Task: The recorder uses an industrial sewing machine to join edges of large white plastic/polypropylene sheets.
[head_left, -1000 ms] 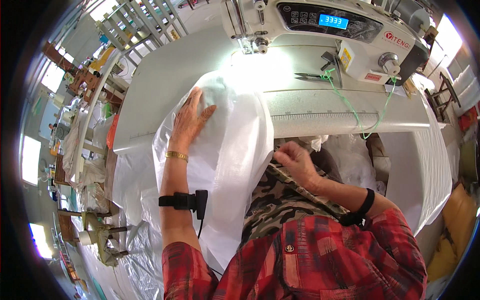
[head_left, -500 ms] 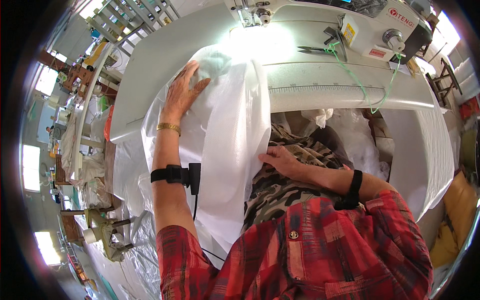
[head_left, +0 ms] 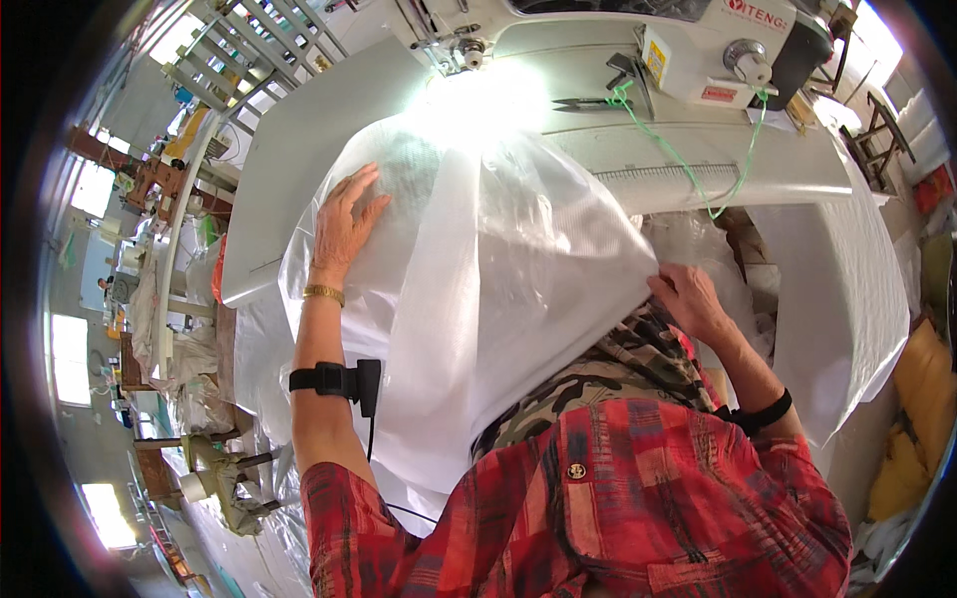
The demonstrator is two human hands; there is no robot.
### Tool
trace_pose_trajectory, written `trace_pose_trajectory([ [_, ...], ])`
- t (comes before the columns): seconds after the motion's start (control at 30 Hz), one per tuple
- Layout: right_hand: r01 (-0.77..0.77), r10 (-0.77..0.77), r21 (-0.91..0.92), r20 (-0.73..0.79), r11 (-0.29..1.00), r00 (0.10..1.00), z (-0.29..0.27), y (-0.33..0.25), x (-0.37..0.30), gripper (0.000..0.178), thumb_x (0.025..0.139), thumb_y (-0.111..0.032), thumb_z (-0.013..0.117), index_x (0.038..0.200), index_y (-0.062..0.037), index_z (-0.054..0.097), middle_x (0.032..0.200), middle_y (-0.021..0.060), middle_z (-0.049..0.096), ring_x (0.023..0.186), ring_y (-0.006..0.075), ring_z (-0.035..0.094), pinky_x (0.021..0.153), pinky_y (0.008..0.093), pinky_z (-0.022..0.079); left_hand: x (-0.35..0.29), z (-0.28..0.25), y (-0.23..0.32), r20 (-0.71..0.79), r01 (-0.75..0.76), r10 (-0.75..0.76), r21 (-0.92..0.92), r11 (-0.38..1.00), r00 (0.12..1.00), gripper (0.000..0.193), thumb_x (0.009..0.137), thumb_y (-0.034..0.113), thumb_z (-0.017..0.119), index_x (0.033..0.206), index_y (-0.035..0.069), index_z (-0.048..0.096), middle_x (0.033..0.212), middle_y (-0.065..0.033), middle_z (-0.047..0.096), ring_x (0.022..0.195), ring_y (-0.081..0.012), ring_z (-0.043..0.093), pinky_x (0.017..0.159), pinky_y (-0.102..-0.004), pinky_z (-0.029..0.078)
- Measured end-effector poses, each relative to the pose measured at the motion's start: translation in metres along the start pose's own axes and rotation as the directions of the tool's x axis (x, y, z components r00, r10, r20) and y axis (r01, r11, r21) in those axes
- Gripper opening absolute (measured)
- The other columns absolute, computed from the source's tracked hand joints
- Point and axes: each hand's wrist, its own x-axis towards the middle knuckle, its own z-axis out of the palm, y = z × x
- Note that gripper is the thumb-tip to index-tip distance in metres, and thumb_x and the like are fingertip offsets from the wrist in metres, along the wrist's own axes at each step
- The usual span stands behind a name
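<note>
A large sheet of white woven fabric point(head_left: 498, 249) is draped over the sewing table and down into my lap. My left hand point(head_left: 344, 219) lies flat on its left side, fingers spread, pressing it to the table top. My right hand point(head_left: 688, 299) pinches the fabric's right edge near my lap. The fabric's far end lies bunched under the needle area of the white sewing machine point(head_left: 598, 45), lit by a bright lamp.
Small snips point(head_left: 588, 100) and a green thread point(head_left: 688, 159) lie on the machine bed. More white fabric point(head_left: 847, 299) hangs off the table's right side. Racks and other work tables point(head_left: 189, 149) stand to the left. Yellow material point(head_left: 917, 419) is at the right.
The fabric has been pulled wider and higher over the table toward the machine. My left hand slid along with it; my right hand moved out to the fabric's right edge.
</note>
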Motion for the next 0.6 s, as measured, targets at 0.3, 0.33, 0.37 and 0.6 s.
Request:
trace_pose_trajectory([
  [0.3, 0.076, -0.169, 0.480, 0.155, 0.874, 0.973, 0.028, -0.079, 0.011, 0.037, 0.090, -0.027, 0.065, 0.113, 0.0019, 0.060, 0.107, 0.0198, 0.066, 0.098, 0.0288, 0.064, 0.084, 0.0374, 0.051, -0.074, -0.011, 0.115, 0.330, 0.538, -0.429, -0.423, 0.729, 0.841, 0.030, 0.090, 0.020, 0.068, 0.112, -0.001, 0.064, 0.095, -0.0022, 0.068, 0.079, -0.0043, 0.057, 0.071, -0.0201, 0.046],
  [0.33, 0.025, -0.163, 0.574, 0.190, 0.819, 0.968, 0.045, -0.082, 0.018, 0.041, 0.089, -0.026, 0.065, 0.117, 0.0032, 0.059, 0.113, 0.0199, 0.065, 0.105, 0.0286, 0.062, 0.089, 0.0372, 0.050, -0.082, -0.010, 0.128, 0.340, 0.543, -0.433, -0.375, 0.751, 0.835, 0.030, 0.090, 0.020, 0.068, 0.112, -0.001, 0.064, 0.095, -0.0022, 0.068, 0.079, -0.0043, 0.057, 0.071, -0.0201, 0.046],
  [0.37, 0.013, -0.182, 0.605, 0.218, 0.796, 0.959, 0.062, -0.085, 0.024, 0.039, 0.091, -0.024, 0.064, 0.119, 0.0026, 0.059, 0.114, 0.0142, 0.065, 0.107, 0.0234, 0.059, 0.087, 0.0334, 0.048, -0.089, -0.009, 0.141, 0.358, 0.537, -0.400, -0.560, 0.631, 0.844, 0.028, 0.089, 0.017, 0.069, 0.109, -0.001, 0.063, 0.091, -0.0011, 0.066, 0.077, -0.0042, 0.056, 0.069, -0.0199, 0.045],
  [0.6, -0.306, 0.014, 0.684, 0.397, 0.662, 0.918, 0.090, -0.114, 0.020, 0.026, 0.089, -0.024, 0.068, 0.099, -0.0009, 0.068, 0.087, 0.0025, 0.065, 0.081, 0.0111, 0.057, 0.078, 0.0275, 0.048, -0.102, -0.045, 0.147, 0.446, 0.577, -0.370, -0.676, 0.458, 0.815, 0.012, 0.086, 0.002, 0.068, 0.093, 0.002, 0.058, 0.080, 0.0038, 0.057, 0.072, -0.0030, 0.052, 0.066, -0.0182, 0.043],
])
